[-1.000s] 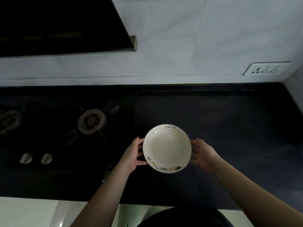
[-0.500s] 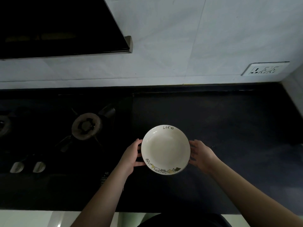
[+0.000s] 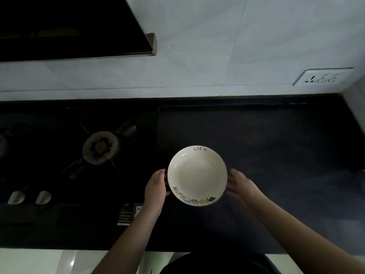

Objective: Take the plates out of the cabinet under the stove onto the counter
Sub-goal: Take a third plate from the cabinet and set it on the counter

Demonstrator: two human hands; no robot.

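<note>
On the far left of a dark tabletop (image 3: 276,155), seen from above, sit two pale stove knobs (image 3: 29,197) at the front of a black gas stove (image 3: 59,155). One burner (image 3: 101,147) shows fully; a second is only an edge at the picture's left border. At the stove's front right corner is a small label (image 3: 124,214), its print too small to read. Next, the left hand (image 3: 156,187) cups the left rim of one white plate (image 3: 197,176), fingers curled under its edge. The plate, just right of the stove, has the handwritten word "life" on its far rim and a row of little cartoon figures on its near rim. The right hand (image 3: 242,187) holds the opposite rim, fingers spread along it. Whether the plate rests on the tabletop or hangs just above cannot be told. On the white wall at far right is one socket plate (image 3: 323,77).
</note>
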